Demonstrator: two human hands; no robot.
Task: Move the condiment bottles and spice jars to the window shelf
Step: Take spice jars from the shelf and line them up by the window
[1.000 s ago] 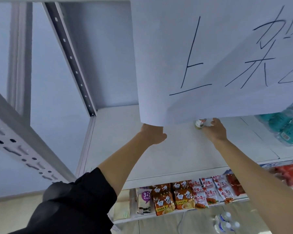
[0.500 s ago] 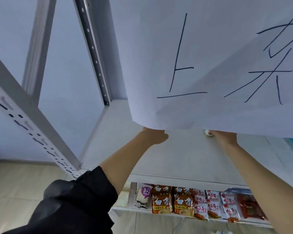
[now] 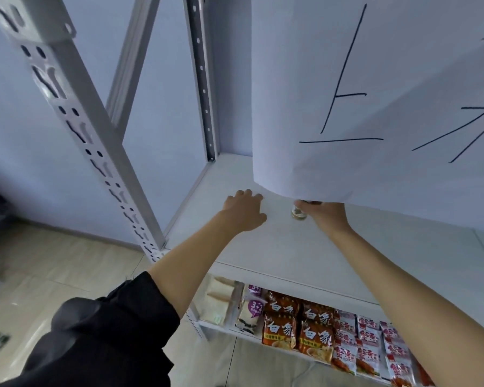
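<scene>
My right hand (image 3: 324, 216) grips a small glass spice jar (image 3: 299, 213) standing on the white shelf board (image 3: 291, 247), just under the lower edge of a big hanging paper sheet (image 3: 375, 93). The jar's top is hidden by my fingers and the paper. My left hand (image 3: 245, 210) rests on the shelf board to the jar's left, fingers loosely curled, holding nothing.
The paper sheet with black handwriting hides most of the shelf's back. A perforated metal upright (image 3: 76, 115) stands at the left. The shelf below holds orange noodle packs (image 3: 299, 328) and red snack packets (image 3: 369, 347). Beige floor lies to the left.
My left hand let go of the paper's edge and came down onto the shelf board. My right hand moved left with the jar, which now shows below the paper. The view shifted right.
</scene>
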